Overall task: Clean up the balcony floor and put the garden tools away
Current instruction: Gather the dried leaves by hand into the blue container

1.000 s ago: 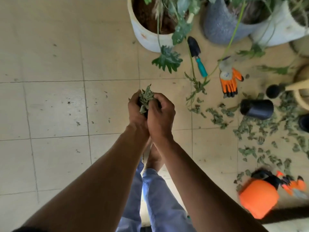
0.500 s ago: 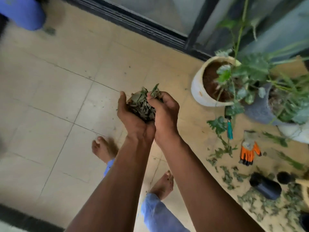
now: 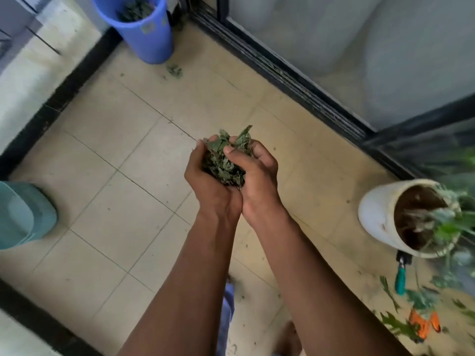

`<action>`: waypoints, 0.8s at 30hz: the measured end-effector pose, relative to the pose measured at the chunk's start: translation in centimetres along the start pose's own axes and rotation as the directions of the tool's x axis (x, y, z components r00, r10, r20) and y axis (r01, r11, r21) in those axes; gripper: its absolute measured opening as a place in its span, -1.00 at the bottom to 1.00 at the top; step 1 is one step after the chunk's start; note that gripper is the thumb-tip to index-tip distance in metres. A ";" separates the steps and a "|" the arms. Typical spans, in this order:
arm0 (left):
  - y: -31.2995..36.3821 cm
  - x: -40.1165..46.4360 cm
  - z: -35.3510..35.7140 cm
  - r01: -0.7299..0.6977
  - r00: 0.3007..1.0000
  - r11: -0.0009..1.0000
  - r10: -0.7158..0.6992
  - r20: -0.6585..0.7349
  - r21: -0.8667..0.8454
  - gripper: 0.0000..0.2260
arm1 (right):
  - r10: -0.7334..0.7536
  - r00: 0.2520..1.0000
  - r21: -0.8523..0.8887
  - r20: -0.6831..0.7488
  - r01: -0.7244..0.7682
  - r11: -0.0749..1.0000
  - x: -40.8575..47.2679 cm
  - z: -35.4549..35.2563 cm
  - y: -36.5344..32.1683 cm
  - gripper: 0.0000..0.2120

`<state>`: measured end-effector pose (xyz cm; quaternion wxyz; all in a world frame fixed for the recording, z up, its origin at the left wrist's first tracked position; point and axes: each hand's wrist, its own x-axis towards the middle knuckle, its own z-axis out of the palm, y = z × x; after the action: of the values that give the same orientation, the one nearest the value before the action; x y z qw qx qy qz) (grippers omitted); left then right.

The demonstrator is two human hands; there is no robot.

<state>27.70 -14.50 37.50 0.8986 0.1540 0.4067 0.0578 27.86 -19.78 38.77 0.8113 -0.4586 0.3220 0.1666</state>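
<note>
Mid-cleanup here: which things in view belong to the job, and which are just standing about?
Part of the job:
left hand and right hand, cupping the leaf clump
blue bin, leaves already inside
stray leaves beside it
teal-handled trowel
orange glove

Just standing about:
white plant pot
teal container

Teal bin point(image 3: 23, 214) — white plant pot point(image 3: 377, 214)

You have one view only, from the head camera: it looks steeply down and forward, close over your cupped hands, across the tiled floor point(image 3: 123, 140) toward the far blue bucket point(image 3: 144, 29) and sliding door track point(image 3: 282, 73).
</note>
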 end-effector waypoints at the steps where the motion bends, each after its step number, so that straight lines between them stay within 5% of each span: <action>1: 1.6 1.2 0.6 -0.014 1.000 1.000 0.014 0.008 0.001 -0.87 | 0.004 1.000 -0.009 0.006 -0.004 1.000 0.9 1.9 0.0 -0.80; 10: 12.5 12.3 7.3 -0.112 0.989 0.992 0.105 -0.107 -0.062 -0.60 | 0.007 0.999 -0.007 0.053 -0.006 1.000 11.6 16.3 -0.8 -0.69; 17: 18.6 23.8 12.5 -0.158 0.987 0.971 0.148 -0.068 -0.179 -0.85 | 0.068 0.994 -0.066 0.091 -0.062 0.996 23.2 26.0 -1.1 -0.71; 21: 21.4 30.4 14.9 -0.146 0.985 0.971 0.125 -0.122 -0.188 -0.68 | 0.162 0.986 -0.104 0.029 -0.158 0.982 29.3 31.1 -3.1 -0.69; 24: 24.3 34.9 17.8 -0.050 0.993 0.964 0.020 -0.117 -0.262 -0.42 | 0.188 0.981 -0.141 -0.047 -0.193 0.971 34.2 35.1 -4.7 -0.51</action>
<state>64.69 12.43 31.54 0.8855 0.0364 0.4427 0.1362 68.73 6.81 31.69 0.7506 -0.4860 0.3650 0.2592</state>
